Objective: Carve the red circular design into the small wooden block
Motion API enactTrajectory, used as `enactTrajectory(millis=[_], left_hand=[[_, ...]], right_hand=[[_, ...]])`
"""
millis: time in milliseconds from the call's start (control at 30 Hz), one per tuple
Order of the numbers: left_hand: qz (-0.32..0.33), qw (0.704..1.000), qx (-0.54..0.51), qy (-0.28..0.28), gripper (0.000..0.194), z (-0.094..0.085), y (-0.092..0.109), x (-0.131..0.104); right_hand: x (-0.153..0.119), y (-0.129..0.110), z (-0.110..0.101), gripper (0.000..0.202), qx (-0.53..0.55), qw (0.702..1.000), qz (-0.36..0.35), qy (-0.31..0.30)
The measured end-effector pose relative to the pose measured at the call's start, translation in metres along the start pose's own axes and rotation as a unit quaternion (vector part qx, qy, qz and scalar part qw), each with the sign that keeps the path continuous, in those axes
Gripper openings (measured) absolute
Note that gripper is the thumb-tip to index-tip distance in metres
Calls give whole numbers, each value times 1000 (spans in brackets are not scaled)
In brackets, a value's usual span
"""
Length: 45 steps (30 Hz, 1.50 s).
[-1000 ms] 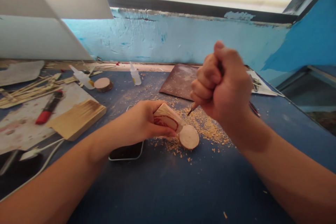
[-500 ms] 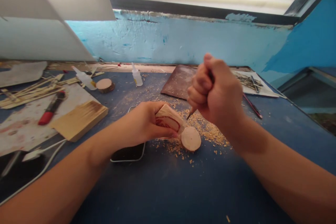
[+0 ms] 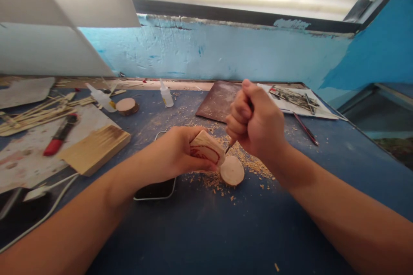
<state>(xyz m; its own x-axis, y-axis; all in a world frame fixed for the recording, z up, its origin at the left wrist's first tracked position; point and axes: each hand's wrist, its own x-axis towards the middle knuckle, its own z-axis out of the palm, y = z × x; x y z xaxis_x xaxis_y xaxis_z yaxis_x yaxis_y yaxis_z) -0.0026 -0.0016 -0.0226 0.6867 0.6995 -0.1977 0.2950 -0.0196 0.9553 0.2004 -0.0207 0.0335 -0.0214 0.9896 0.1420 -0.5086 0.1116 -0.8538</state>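
My left hand (image 3: 180, 150) is closed around a pale wood block (image 3: 206, 148) with a red outline drawn on its face. The block is tilted above the table, its lower right corner beside a round wood slice (image 3: 232, 171). My right hand (image 3: 256, 118) is a fist round a thin pointed carving tool (image 3: 229, 146); only its dark tip shows below the fingers, and its handle is hidden. That tip is right at the block's right edge; whether it touches, I cannot tell. Wood shavings (image 3: 254, 165) lie scattered underneath.
A phone (image 3: 155, 190) lies partly under my left forearm. To the left are a larger wood block (image 3: 95, 150), a red-black utility knife (image 3: 60, 134) and bamboo sticks (image 3: 35, 114). Behind stand glue bottles (image 3: 167, 94) and a brown sheet (image 3: 216, 101). A pen (image 3: 306, 129) lies right.
My right hand has come down and left, bringing the tool tip to the block's edge. My left hand and the block have hardly moved; the whole view has shifted slightly.
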Motion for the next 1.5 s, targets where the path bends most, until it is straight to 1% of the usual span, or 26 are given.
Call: enactTrajectory(millis=[133, 233, 267, 400, 533, 667, 733, 833, 933, 1067, 1200, 1267, 1333, 1400, 1500], left_hand=[[8, 1000, -27, -7, 28, 1, 3, 0], [8, 1000, -21, -12, 29, 1, 3, 1], [4, 1000, -18, -10, 29, 1, 3, 1], [-4, 1000, 0, 3, 34, 0, -1, 0], [-2, 1000, 7, -3, 35, 0, -1, 0], [-1, 1000, 1, -6, 34, 0, 1, 0], [6, 1000, 4, -9, 33, 1, 1, -1], [9, 999, 31, 3, 32, 2, -1, -2], [7, 999, 45, 22, 33, 3, 1, -4], [28, 999, 0, 32, 31, 8, 7, -5], [70, 990, -85, 84, 36, 18, 14, -5], [58, 985, -131, 95, 38, 22, 16, -5], [40, 983, -156, 83, 36, 25, 16, -4], [34, 982, -175, 56, 36, 27, 14, -3], [25, 983, -178, 25, 39, 31, 7, 0]], right_hand=[[0, 1, 1, 61, 14, 999, -35, 11], [-1, 1, 1, 63, -6, 1000, -2, 0], [-1, 0, 1, 63, -4, 1000, 1, 6], [-2, 0, 2, 61, 10, 999, -37, 17], [-3, 2, 3, 63, 0, 1000, 3, 21], [-3, 2, 3, 63, 14, 999, -23, 22], [-4, 6, 2, 64, 15, 1000, -9, 16], [-4, 13, -5, 66, 24, 999, 21, 4], [-1, 14, -14, 64, 46, 998, 29, -13], [3, 2, -25, 49, 75, 996, 31, -25], [5, -17, -30, 39, 98, 995, 1, -12], [5, -22, -31, 39, 85, 996, -19, -5], [5, -24, -31, 38, 61, 997, -36, -6], [3, -23, -30, 38, 34, 998, -48, -14], [0, -18, -27, 41, -4, 998, -52, -22]])
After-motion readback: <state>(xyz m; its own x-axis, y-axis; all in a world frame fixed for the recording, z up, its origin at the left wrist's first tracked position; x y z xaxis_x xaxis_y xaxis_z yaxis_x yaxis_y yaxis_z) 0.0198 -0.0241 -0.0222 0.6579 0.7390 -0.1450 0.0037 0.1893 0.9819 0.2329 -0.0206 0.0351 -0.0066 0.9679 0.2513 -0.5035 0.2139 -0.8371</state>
